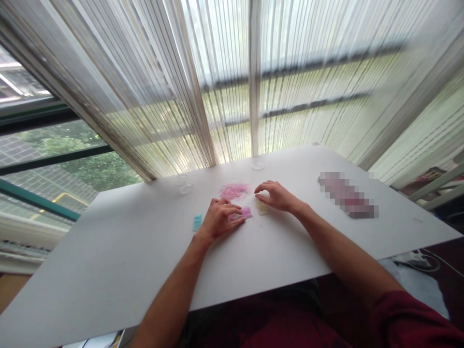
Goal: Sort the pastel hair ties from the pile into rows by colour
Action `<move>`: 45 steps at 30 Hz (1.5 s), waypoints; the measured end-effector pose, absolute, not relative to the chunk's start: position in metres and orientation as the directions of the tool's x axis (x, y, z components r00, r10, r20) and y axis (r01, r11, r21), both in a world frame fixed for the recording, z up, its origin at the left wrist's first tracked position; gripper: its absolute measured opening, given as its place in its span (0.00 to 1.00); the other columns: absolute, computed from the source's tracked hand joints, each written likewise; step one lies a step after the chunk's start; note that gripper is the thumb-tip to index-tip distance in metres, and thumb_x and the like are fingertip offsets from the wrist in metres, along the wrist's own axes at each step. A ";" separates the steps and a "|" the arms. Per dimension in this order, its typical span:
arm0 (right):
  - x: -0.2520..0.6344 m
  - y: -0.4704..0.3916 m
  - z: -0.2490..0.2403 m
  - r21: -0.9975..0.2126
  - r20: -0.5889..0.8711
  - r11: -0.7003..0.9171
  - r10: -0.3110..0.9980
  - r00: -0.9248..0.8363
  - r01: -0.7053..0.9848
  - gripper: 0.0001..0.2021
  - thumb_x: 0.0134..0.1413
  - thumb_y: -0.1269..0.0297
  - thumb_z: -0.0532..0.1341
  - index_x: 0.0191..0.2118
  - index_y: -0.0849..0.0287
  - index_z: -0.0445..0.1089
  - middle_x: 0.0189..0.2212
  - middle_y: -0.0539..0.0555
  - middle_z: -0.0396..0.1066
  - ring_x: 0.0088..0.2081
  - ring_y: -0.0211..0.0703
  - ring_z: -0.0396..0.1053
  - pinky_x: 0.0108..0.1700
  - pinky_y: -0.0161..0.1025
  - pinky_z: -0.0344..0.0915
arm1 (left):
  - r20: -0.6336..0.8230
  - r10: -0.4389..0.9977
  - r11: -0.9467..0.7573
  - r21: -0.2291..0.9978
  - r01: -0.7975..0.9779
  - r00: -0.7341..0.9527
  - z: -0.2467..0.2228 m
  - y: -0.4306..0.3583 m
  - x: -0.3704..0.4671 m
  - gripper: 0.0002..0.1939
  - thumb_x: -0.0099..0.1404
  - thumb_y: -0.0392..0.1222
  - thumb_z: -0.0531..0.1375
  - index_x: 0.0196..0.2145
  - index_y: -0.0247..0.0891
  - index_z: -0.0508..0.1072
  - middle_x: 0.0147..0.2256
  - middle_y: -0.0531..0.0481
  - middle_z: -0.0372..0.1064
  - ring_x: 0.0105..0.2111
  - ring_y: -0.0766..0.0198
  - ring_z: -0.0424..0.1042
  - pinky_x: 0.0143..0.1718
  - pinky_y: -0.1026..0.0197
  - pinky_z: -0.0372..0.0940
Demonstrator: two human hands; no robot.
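Observation:
My left hand (220, 218) rests palm down on the white table, its fingers spread over a row of small pink-purple strips (246, 212). Its fingertips touch the row and partly hide it. To the right, my right hand (276, 195) is held just above a group of pale yellow strips (261, 208). Its thumb and index finger curve toward each other with a narrow gap between the tips, and nothing shows in it. Beyond both hands lies a loose pile of mixed pink strips (235, 190). A turquoise group of strips (197, 222) sits left of my left hand.
Two clear, round plastic pieces stand toward the back: one container (257, 165) near the middle and another container (184, 186) farther left. A pixelated, flat reddish object (346, 195) lies at the right. A sheer striped curtain (232, 87) hangs behind the white table (119, 261).

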State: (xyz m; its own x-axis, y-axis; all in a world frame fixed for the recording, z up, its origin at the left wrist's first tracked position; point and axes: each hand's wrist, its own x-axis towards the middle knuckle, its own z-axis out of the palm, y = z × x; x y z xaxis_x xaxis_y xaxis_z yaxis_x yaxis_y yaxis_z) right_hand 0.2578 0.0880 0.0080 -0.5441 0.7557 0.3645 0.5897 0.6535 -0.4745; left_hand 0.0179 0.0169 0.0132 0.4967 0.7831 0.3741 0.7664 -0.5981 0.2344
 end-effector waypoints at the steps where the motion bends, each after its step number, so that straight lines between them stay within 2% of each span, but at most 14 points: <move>1: 0.259 0.091 0.005 -0.481 0.372 0.636 0.771 -0.516 0.603 0.07 0.56 0.66 0.59 0.37 0.58 0.74 0.37 0.56 0.76 0.42 0.48 0.70 0.48 0.46 0.63 | 0.382 0.781 -0.599 0.237 0.765 0.494 0.014 0.017 0.016 0.06 0.62 0.47 0.64 0.34 0.46 0.79 0.40 0.54 0.79 0.41 0.58 0.72 0.45 0.53 0.56; 7: 0.259 0.105 -0.008 -0.597 0.356 0.495 0.869 -0.344 0.631 0.07 0.55 0.67 0.59 0.37 0.58 0.75 0.34 0.53 0.75 0.36 0.42 0.71 0.42 0.39 0.66 | 0.466 0.827 -0.480 0.297 0.825 0.313 0.026 0.032 -0.013 0.08 0.66 0.43 0.59 0.38 0.43 0.79 0.39 0.49 0.79 0.41 0.58 0.73 0.46 0.54 0.60; 10: 0.256 0.107 -0.011 -0.644 0.354 0.466 0.885 -0.303 0.607 0.06 0.55 0.68 0.60 0.37 0.58 0.75 0.33 0.52 0.75 0.33 0.40 0.71 0.40 0.37 0.67 | 0.441 0.863 -0.412 0.332 0.849 0.246 0.036 0.047 -0.030 0.10 0.65 0.42 0.59 0.41 0.41 0.78 0.38 0.48 0.78 0.39 0.59 0.73 0.45 0.55 0.64; 17: 0.251 0.111 -0.019 -0.679 0.376 0.458 0.888 -0.263 0.574 0.06 0.55 0.68 0.60 0.35 0.58 0.75 0.32 0.52 0.75 0.33 0.40 0.71 0.40 0.37 0.67 | 0.183 0.925 -0.377 0.313 0.872 0.334 0.052 0.089 -0.018 0.15 0.64 0.40 0.57 0.46 0.40 0.76 0.43 0.48 0.76 0.41 0.59 0.73 0.49 0.57 0.65; 20: 0.250 0.113 -0.022 -0.675 0.387 0.463 0.885 -0.258 0.574 0.06 0.55 0.67 0.60 0.35 0.58 0.75 0.32 0.52 0.76 0.33 0.40 0.71 0.39 0.37 0.67 | 0.106 0.918 -0.396 0.259 0.881 0.382 0.051 0.105 0.001 0.15 0.64 0.40 0.57 0.48 0.41 0.76 0.44 0.48 0.75 0.43 0.58 0.72 0.48 0.58 0.65; 26: 0.249 0.113 -0.024 -0.667 0.413 0.481 0.874 -0.254 0.569 0.06 0.55 0.67 0.60 0.34 0.58 0.75 0.32 0.53 0.76 0.32 0.40 0.71 0.39 0.37 0.67 | 0.037 0.894 -0.447 0.103 0.888 0.446 0.043 0.126 0.029 0.15 0.65 0.41 0.56 0.46 0.43 0.77 0.44 0.46 0.75 0.46 0.55 0.70 0.49 0.57 0.65; 31: 0.249 0.112 -0.023 -0.671 0.398 0.470 0.881 -0.256 0.573 0.06 0.55 0.67 0.60 0.34 0.58 0.75 0.32 0.53 0.76 0.33 0.40 0.71 0.39 0.37 0.66 | 0.047 0.884 -0.468 0.088 0.880 0.465 0.043 0.128 0.030 0.12 0.64 0.40 0.57 0.40 0.42 0.80 0.42 0.47 0.75 0.43 0.57 0.71 0.48 0.57 0.64; 35: 0.249 0.111 -0.020 -0.675 0.388 0.460 0.886 -0.254 0.577 0.06 0.54 0.67 0.60 0.34 0.58 0.76 0.32 0.52 0.76 0.33 0.40 0.70 0.39 0.36 0.66 | 0.080 0.878 -0.478 0.121 0.870 0.471 0.047 0.128 0.023 0.11 0.63 0.40 0.58 0.38 0.42 0.80 0.40 0.48 0.75 0.37 0.60 0.73 0.44 0.60 0.66; 38: 0.249 0.111 -0.020 -0.673 0.388 0.459 0.887 -0.252 0.580 0.06 0.54 0.67 0.60 0.34 0.58 0.76 0.32 0.52 0.76 0.33 0.40 0.70 0.39 0.37 0.66 | 0.076 0.896 -0.443 0.211 0.871 0.437 0.048 0.131 0.017 0.11 0.62 0.43 0.59 0.39 0.42 0.80 0.38 0.50 0.76 0.34 0.62 0.73 0.39 0.62 0.66; 41: 0.249 0.112 -0.022 -0.671 0.394 0.465 0.884 -0.253 0.577 0.06 0.54 0.67 0.60 0.34 0.57 0.76 0.32 0.52 0.76 0.33 0.40 0.71 0.39 0.36 0.66 | 0.053 0.916 -0.394 0.288 0.873 0.397 0.047 0.134 0.012 0.12 0.62 0.44 0.58 0.40 0.42 0.80 0.36 0.50 0.77 0.34 0.62 0.73 0.37 0.63 0.66; 45: 0.249 0.113 -0.023 -0.668 0.402 0.471 0.880 -0.252 0.577 0.06 0.55 0.67 0.60 0.35 0.57 0.76 0.32 0.52 0.76 0.33 0.40 0.71 0.40 0.36 0.66 | 0.071 0.917 -0.393 0.324 0.861 0.392 0.045 0.136 0.009 0.13 0.62 0.44 0.58 0.40 0.41 0.80 0.36 0.50 0.78 0.34 0.62 0.73 0.37 0.64 0.67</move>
State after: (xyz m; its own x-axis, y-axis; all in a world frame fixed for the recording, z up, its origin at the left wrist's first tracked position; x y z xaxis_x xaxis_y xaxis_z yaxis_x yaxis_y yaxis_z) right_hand 0.2493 0.1131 -0.0234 -0.2522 0.8800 0.4024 0.5765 0.4706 -0.6679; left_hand 0.0085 0.1356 0.0452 0.3922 0.9172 0.0705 0.8606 -0.3929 0.3241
